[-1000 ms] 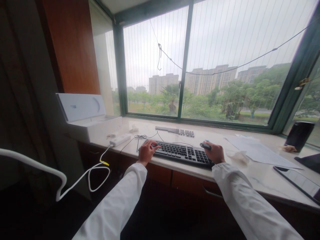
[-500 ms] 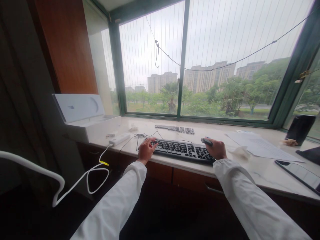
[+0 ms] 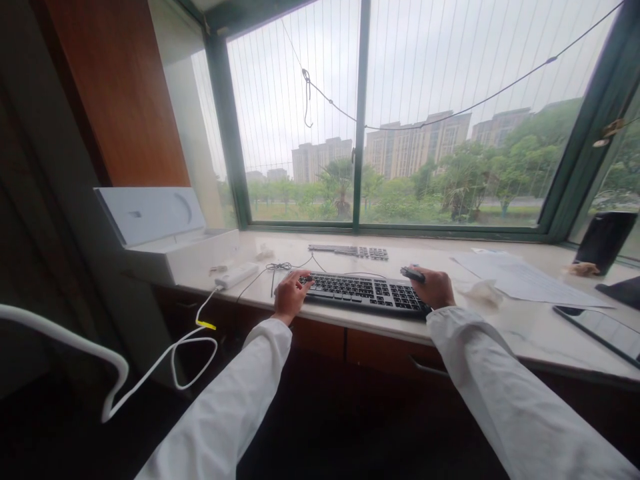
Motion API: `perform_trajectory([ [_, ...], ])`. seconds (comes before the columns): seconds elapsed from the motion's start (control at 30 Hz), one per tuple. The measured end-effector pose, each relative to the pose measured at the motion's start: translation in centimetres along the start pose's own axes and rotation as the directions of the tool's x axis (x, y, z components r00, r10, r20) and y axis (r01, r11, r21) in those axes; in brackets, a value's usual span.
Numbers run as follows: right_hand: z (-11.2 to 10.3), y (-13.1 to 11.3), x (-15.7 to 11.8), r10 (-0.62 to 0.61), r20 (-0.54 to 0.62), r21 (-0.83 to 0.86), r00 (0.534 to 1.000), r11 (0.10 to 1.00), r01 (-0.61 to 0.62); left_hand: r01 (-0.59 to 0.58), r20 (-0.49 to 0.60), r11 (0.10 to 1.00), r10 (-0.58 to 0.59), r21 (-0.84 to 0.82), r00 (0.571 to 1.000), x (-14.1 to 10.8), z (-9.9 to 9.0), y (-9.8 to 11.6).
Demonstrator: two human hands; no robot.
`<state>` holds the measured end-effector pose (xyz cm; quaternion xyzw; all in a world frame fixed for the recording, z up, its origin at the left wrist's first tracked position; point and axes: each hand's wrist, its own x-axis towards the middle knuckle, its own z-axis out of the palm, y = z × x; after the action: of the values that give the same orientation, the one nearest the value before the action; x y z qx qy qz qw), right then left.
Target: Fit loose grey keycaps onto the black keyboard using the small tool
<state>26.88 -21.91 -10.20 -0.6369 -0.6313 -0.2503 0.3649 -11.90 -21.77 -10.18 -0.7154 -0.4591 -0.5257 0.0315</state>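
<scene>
A black keyboard (image 3: 350, 288) with a grey border lies near the front edge of the white desk. At its left end is my left hand (image 3: 291, 293), with thumb and fingers closed around the keyboard's corner; whether a small part is also between the fingertips cannot be made out. My right hand (image 3: 434, 288) is above the right end, fingers closed on a small black handheld tool (image 3: 413, 274) that points left. The tool's exact kind is unclear. Behind the keyboard, a flat group of grey keycaps (image 3: 350, 252) lies in rows.
A white box (image 3: 195, 250) with its lid raised stands at the left. Beside it are a white power strip (image 3: 239, 275) and a thin black cable (image 3: 278, 267). To the right lie crumpled tissue (image 3: 484, 292), paper sheets (image 3: 525, 277) and a dark tablet-like device (image 3: 603, 333).
The camera view has shifted slightly. Both hands keep nearly the same places at the keyboard's ends, and the black tool stays in my right hand.
</scene>
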Motion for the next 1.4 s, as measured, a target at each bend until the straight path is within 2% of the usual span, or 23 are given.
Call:
perform_trajectory([
  [0.33, -0.38, -0.19, 0.07, -0.016, 0.022, 0.018, 1.000, 1.000, 0.016, -0.065, -0.001, 0.998, 0.065, 0.001, 0.998, -0.04, -0.12, -0.03],
  [0.57, -0.79, -0.63, -0.03, -0.023, 0.022, 0.027, 0.999, 0.999, 0.022, -0.015, 0.007, 1.000, 0.015, 0.021, 1.000, -0.02, -0.07, -0.22],
  [0.8, -0.74, -0.76, -0.03, -0.050, 0.032, 0.062, 0.998, 0.997, 0.048, -0.054, 0.003, 0.998, 0.054, 0.015, 0.999, 0.00, -0.16, 0.01],
  [1.1, -0.54, -0.69, 0.07, -0.116, 0.014, 0.114, 0.993, 0.987, 0.114, -0.009, -0.015, 1.000, 0.009, -0.012, 1.000, -0.09, -0.34, 0.32],
  [1.4, -0.40, -0.66, 0.22, -0.121, 0.003, 0.093, 0.993, 0.988, 0.120, 0.019, -0.022, 1.000, -0.018, 0.003, 1.000, -0.20, -0.30, 0.18],
])
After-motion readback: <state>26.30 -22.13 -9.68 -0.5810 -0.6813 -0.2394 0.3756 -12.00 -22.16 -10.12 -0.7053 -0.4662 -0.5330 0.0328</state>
